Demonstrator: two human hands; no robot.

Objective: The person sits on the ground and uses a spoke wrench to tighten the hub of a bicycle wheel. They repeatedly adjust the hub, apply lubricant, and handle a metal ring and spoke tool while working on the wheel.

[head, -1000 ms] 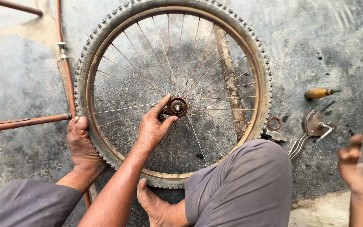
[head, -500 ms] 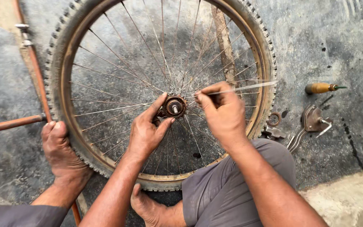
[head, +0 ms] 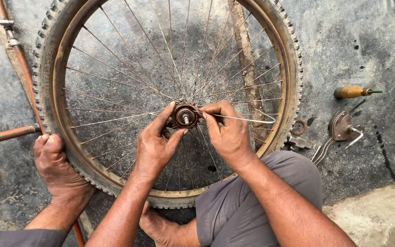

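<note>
A rusty bicycle wheel (head: pixel 290 68) with a knobbly tyre lies flat on the dark ground. My left hand (head: pixel 154 146) grips its hub (head: pixel 184 115) between thumb and fingers. My right hand (head: pixel 227 132) pinches a loose thin spoke (head: pixel 248 120) at the hub's right side; the spoke's bent end points toward the rim. A bare foot (head: pixel 56 164) presses on the tyre at the lower left. My grey-trousered knee (head: pixel 261 201) covers the wheel's lower right edge.
A wooden-handled screwdriver (head: pixel 353 92), a metal wrench (head: pixel 339 130) and a small ring (head: pixel 299 127) lie right of the wheel. Rusty frame tubes (head: pixel 5 136) run along the left. A pale concrete ledge (head: pixel 380 210) is at the bottom right.
My right hand came in from the right edge carrying the spoke and now holds it at the hub. My left hand stays on the hub. The view has shifted left.
</note>
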